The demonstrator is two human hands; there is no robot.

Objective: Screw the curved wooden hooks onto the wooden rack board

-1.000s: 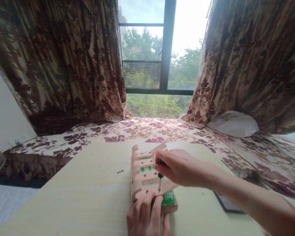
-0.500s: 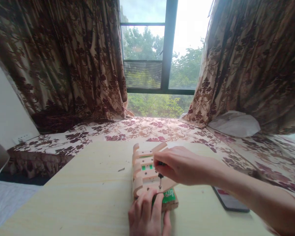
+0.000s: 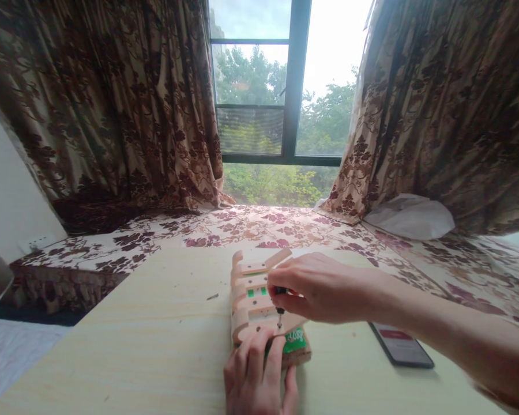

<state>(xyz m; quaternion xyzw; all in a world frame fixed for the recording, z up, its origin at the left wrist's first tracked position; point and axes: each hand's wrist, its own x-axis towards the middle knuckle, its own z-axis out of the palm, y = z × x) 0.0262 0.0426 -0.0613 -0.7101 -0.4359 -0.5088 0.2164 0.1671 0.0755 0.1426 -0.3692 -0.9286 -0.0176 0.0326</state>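
A pale wooden rack (image 3: 255, 314) of curved slats with dark screws lies on a brown block (image 3: 303, 356) with a green label. My right hand (image 3: 313, 287) is closed around the black handle of a small screwdriver (image 3: 280, 310). The driver stands nearly upright, its tip at a screw on the rack's nearest slat. My left hand (image 3: 256, 374) grips the near end of the rack and block, fingers over the top and thumb by the right side. My right fingers hide part of the rack's right side.
Everything rests on a pale wood-grain table (image 3: 155, 346). A phone (image 3: 401, 344) lies to the right, partly under my right forearm. A small dark sliver (image 3: 212, 297) and specks lie left of the rack. Beyond are a floral-covered ledge (image 3: 259, 222), curtains and a white bag (image 3: 410, 218).
My right hand has shifted slightly on the screwdriver, which still meets the same slat. The whole view has moved a little, and more of the phone shows.
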